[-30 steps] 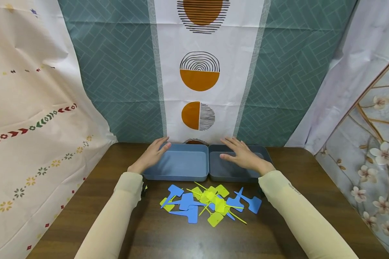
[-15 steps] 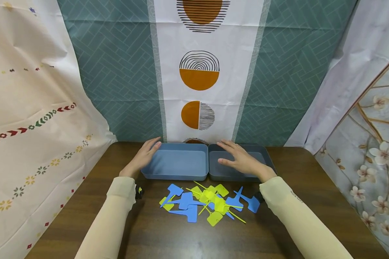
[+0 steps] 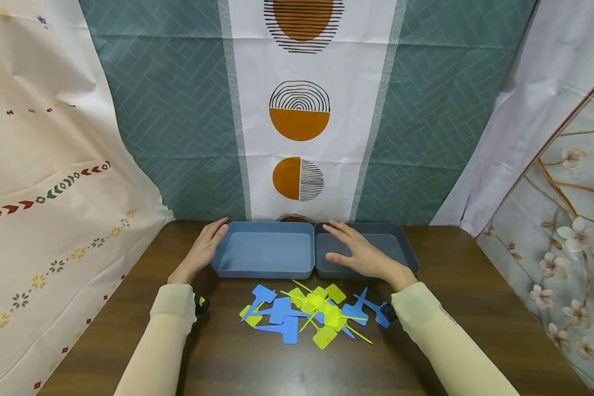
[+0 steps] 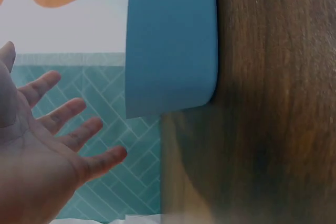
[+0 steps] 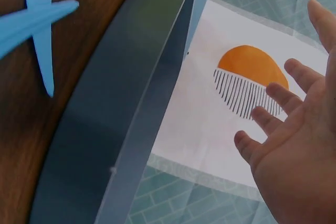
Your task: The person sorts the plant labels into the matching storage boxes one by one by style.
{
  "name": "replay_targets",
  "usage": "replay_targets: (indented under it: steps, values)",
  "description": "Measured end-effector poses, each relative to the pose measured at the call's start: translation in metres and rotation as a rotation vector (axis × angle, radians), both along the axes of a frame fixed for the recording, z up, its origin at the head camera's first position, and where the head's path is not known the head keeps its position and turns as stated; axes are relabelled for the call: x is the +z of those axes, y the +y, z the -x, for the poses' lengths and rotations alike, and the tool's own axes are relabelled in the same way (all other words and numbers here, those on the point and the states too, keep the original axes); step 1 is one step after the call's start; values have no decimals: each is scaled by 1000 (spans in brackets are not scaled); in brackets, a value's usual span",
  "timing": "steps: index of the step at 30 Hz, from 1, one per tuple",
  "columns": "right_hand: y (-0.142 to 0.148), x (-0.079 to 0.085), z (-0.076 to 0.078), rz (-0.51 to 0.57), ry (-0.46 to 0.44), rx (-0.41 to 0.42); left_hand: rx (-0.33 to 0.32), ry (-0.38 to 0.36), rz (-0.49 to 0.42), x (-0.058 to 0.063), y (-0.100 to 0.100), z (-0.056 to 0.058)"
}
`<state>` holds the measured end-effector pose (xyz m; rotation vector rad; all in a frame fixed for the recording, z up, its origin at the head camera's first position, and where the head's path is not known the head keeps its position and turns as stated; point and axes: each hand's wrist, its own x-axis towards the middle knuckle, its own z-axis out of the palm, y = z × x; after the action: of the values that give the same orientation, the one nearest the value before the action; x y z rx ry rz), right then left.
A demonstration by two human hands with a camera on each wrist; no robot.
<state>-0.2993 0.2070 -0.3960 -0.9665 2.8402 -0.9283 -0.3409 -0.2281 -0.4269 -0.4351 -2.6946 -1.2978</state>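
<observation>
My left hand (image 3: 200,250) is beside the left end of a blue tray (image 3: 264,250), fingers spread and holding nothing. In the left wrist view its open palm (image 4: 42,150) shows next to that tray's outer wall (image 4: 170,40). Over the dark grey tray (image 3: 391,242), my right hand (image 3: 361,253) hovers with fingers apart and nothing in it. The right wrist view shows that same palm (image 5: 299,156) beyond the tray's front wall (image 5: 100,93). In front of the trays lies a loose heap of T-shaped plastic plant labels, blue ones (image 3: 280,311) and yellow-green ones (image 3: 333,317).
Both trays stand side by side at the back of a brown wooden table (image 3: 257,368), close to a patterned curtain (image 3: 178,137). Printed cloths hang at the left (image 3: 54,165) and right (image 3: 539,247). A black wrist device (image 3: 201,304) sits by the left cuff.
My left hand has moved left, off the blue tray to outside its end. The right hand has shifted slightly left and down over the grey tray. The labels lie as before.
</observation>
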Motion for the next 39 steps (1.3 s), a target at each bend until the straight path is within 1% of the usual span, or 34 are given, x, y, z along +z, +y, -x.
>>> replay_targets:
  steps: [7,13,19,23,27,31,35,39]
  values:
    - [-7,-6,-7,16,-23,9,-3,-71,-50,-8,-9,2]
    - [-12,-5,-14,13,-41,27,29,-107,-97,-9,-11,2]
    - [-15,-9,-25,26,-44,53,43,-123,-95,-18,-17,0]
    - [-16,-12,-32,30,-75,57,38,-132,-93,-25,-24,0]
    - [-18,-14,-37,35,-127,52,10,-148,-84,-28,-29,-1]
    - [-17,-19,-40,39,-155,46,-24,-167,-89,-28,-34,-2]
    - [-16,-22,-41,40,-166,48,-60,-198,-111,-30,-39,-1]
    - [-17,-24,-44,40,-165,76,-101,-250,-160,-31,-43,-1]
